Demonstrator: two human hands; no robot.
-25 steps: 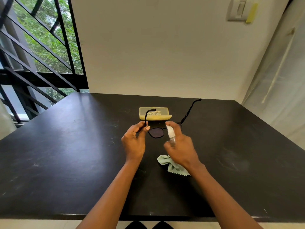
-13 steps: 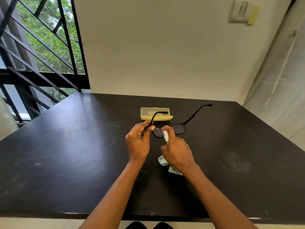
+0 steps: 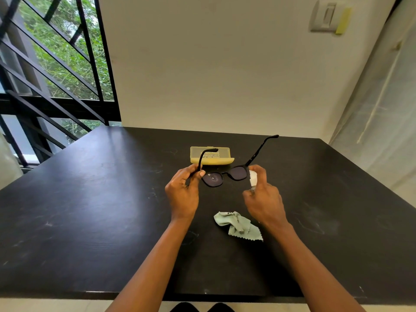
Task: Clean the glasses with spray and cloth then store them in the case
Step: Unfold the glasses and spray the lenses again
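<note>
The right hand (image 3: 263, 199) had swung its gripped spray bottle (image 3: 253, 178) rightward off the glasses (image 3: 225, 176), which the left hand (image 3: 183, 192) pinched, uncovering the cloth (image 3: 238, 225) on the table (image 3: 90, 199).

Daylight comes in from the window (image 3: 56, 64) at my ten o'clock, soft and even. It lays a pale sheen across the near-left of the black table (image 3: 90, 199), which shows faint scuffs. My forearms throw weak shadows toward five o'clock. The wall (image 3: 213, 64) looks dull cream. Straight lines bow at the edges; the centre is sharp, with no motion blur.
</note>
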